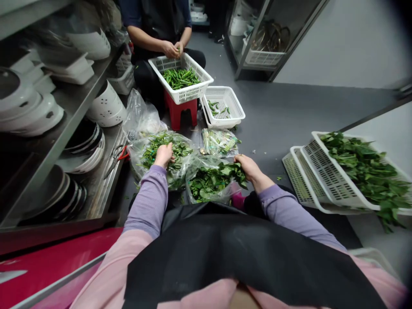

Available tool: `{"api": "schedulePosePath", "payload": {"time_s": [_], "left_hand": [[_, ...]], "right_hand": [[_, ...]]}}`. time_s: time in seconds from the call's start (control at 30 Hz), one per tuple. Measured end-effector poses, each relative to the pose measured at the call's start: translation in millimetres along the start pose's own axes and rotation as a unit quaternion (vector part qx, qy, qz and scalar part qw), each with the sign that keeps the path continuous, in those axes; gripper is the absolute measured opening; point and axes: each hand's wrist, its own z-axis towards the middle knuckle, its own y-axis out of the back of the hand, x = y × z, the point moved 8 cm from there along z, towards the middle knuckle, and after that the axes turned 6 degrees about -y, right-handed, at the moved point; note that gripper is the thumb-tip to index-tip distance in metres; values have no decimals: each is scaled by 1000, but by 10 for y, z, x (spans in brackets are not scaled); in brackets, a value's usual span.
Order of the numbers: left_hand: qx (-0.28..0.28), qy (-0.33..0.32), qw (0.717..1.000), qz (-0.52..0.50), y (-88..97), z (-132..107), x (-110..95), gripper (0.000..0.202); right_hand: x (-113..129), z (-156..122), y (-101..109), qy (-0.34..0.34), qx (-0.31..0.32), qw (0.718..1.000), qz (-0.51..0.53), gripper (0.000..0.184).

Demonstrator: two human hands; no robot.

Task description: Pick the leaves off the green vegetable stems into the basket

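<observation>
My left hand (164, 154) reaches into a clear plastic bag of leafy greens (151, 155) on the floor, fingers curled down into the leaves. My right hand (249, 166) rests on the edge of a second clear bag of broad green leaves (210, 182), fingers closed on some of them. A third bag with green stalks (219, 141) lies just beyond. Stacked white slotted trays (325, 180) at my right carry a pile of picked leaves (367, 169).
A person sits opposite, hands over a white basket of green pods (180, 78) set on a red stool (180, 112). A smaller white basket (222, 107) stands beside it. Steel shelves (83, 103) with stacked dishes line the left; red scissors (119, 153) lie there.
</observation>
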Motion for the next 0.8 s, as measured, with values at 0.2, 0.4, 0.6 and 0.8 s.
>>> {"api": "schedulePosePath", "payload": {"time_s": [0.2, 0.4, 0.6, 0.8], "left_hand": [[180, 77, 958, -209, -277, -174, -78, 40], [303, 107, 899, -298, -656, -471, -232, 46], [322, 107, 883, -325, -945, -707, -293, 45], [328, 94, 880, -330, -1043, -840, -290, 37]], "right_hand": [[336, -541, -417, 67, 208, 976, 0, 23], [1022, -1218, -736, 324, 173, 888, -277, 20], [1007, -1284, -1184, 391, 74, 805, -439, 40], [843, -853, -1148, 296, 79, 866, -395, 28]]}}
